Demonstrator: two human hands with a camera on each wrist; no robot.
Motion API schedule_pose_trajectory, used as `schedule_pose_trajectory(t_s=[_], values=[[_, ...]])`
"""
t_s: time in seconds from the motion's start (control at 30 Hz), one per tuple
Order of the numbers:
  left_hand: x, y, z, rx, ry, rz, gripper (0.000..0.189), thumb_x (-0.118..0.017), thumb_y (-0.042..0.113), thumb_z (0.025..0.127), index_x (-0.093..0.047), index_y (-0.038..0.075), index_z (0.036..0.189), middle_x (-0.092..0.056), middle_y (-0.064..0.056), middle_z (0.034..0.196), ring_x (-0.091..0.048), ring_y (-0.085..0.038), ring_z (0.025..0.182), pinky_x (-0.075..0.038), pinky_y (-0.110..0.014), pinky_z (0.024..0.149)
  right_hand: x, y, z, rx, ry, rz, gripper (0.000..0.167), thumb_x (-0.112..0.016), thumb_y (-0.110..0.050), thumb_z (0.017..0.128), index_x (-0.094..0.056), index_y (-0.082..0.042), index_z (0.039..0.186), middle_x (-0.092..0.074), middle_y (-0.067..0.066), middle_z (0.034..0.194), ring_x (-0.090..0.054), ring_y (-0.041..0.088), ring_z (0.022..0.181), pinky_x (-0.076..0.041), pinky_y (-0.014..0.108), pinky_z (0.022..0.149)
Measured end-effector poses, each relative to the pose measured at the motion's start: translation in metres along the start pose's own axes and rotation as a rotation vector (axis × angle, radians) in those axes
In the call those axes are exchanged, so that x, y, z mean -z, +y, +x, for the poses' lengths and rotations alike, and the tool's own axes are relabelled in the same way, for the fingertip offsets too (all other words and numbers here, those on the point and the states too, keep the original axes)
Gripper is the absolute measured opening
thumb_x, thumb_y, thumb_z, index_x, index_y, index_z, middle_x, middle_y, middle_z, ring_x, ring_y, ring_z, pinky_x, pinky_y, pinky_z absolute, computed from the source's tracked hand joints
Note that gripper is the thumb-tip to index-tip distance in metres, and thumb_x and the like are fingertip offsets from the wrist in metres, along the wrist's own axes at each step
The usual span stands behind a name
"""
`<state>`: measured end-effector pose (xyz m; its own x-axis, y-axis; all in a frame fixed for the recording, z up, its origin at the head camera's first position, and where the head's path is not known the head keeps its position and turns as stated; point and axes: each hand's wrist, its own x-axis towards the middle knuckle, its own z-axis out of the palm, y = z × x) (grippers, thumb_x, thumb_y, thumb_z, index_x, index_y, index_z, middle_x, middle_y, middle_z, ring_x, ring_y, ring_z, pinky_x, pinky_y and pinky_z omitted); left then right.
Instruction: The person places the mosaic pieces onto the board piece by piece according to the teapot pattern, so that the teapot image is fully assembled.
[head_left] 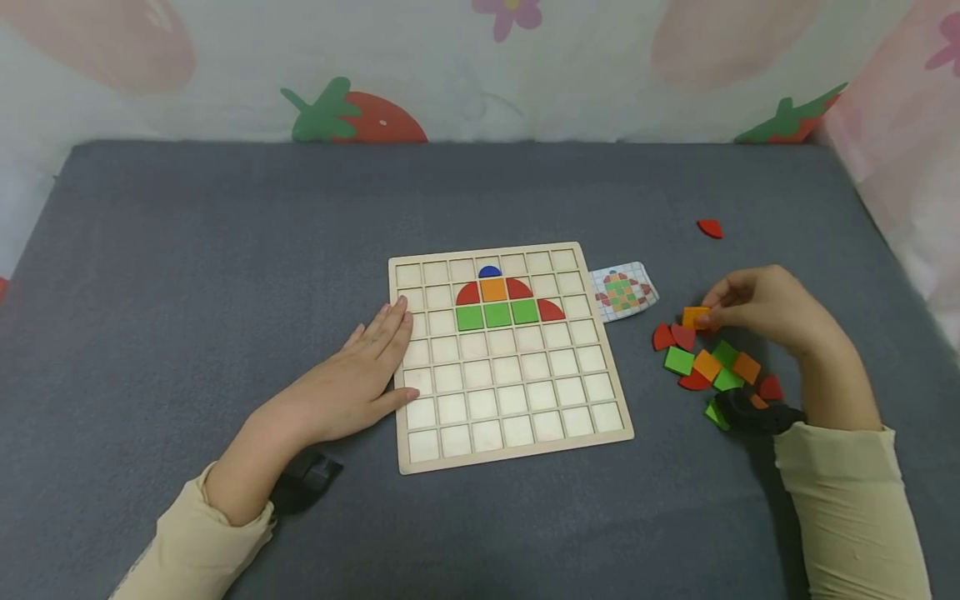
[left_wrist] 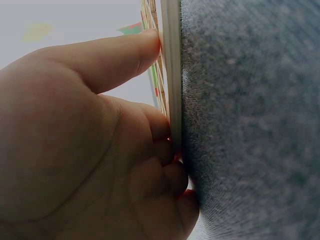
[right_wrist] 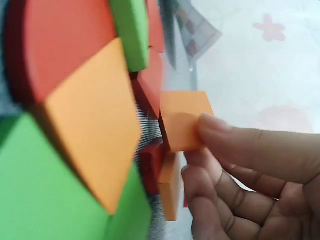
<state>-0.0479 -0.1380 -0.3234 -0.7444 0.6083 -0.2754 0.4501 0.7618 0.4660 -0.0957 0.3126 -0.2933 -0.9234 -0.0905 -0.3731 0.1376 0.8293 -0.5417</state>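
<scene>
My left hand (head_left: 348, 379) rests with straight fingers on the left edge of a wooden grid board (head_left: 487, 435); its thumb touches the rim lower down. Set in the board's upper cells are a blue half-round piece (head_left: 490, 272), an orange square (head_left: 493, 289), a row of green squares (head_left: 497, 314) and red quarter-round pieces (head_left: 551, 309). Right of the board, my right hand (head_left: 780, 308) pinches an orange square tile (right_wrist: 182, 117) between thumb and fingers, at the top of a loose pile of green, red and orange pieces (head_left: 679, 360).
A card (head_left: 625, 292) with a coloured pattern sticks out from under the board's right side. One red quarter-round piece (head_left: 709, 228) lies apart, beyond my right hand. Grey cloth (head_left: 225, 250) covers the table, and a strawberry-print curtain (head_left: 585, 75) hangs behind it.
</scene>
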Motion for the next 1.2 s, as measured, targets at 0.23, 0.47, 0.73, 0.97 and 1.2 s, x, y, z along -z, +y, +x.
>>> schedule_pose_trajectory(t_s=[0.23,0.47,0.73,0.97,1.2], values=[[-0.001,-0.001,0.001,0.002,0.007,0.007,0.079,-0.052,0.031,0.097,-0.004,-0.006,0.148,0.009,-0.017,0.156,0.006,-0.030,0.143,-0.008,-0.051,0.113,0.002,-0.010,-0.008,0.025,0.107,0.066,0.030,-0.070,-0.028,0.086,-0.067,0.000,0.097,-0.068,0.003,0.080,-0.061,0.018,0.072,-0.046,0.025,0.069],[-0.002,-0.002,0.001,0.004,0.004,0.009,0.079,-0.053,0.031,0.097,-0.004,-0.005,0.148,0.008,-0.017,0.156,0.006,-0.030,0.143,-0.008,-0.050,0.113,0.002,-0.028,-0.009,0.078,0.138,0.063,0.031,-0.071,-0.030,0.086,-0.067,-0.003,0.100,-0.067,0.006,0.083,-0.059,0.020,0.074,-0.046,0.026,0.067],[-0.002,-0.002,0.001,0.000,0.014,0.013,0.078,-0.052,0.031,0.097,-0.005,-0.005,0.148,0.008,-0.017,0.156,0.005,-0.030,0.143,-0.009,-0.051,0.113,0.001,-0.055,-0.005,0.122,0.139,0.046,0.027,-0.071,-0.027,0.086,-0.068,-0.004,0.099,-0.067,0.010,0.086,-0.059,0.022,0.079,-0.045,0.024,0.068],[-0.001,-0.002,0.001,-0.008,0.018,0.014,0.078,-0.052,0.031,0.097,-0.006,-0.006,0.148,0.007,-0.017,0.156,0.005,-0.030,0.143,-0.009,-0.051,0.113,-0.003,-0.074,0.001,0.166,0.147,0.068,0.024,-0.071,-0.024,0.085,-0.069,-0.004,0.097,-0.067,0.004,0.086,-0.059,0.021,0.080,-0.046,0.022,0.068],[-0.001,-0.001,0.001,-0.005,0.010,0.009,0.078,-0.053,0.030,0.097,-0.006,-0.006,0.148,0.008,-0.017,0.156,0.005,-0.030,0.143,-0.009,-0.051,0.113,-0.013,-0.097,0.006,0.235,0.140,0.114,0.017,-0.070,-0.018,0.086,-0.070,-0.004,0.095,-0.066,0.006,0.088,-0.060,0.023,0.081,-0.047,0.023,0.068]])
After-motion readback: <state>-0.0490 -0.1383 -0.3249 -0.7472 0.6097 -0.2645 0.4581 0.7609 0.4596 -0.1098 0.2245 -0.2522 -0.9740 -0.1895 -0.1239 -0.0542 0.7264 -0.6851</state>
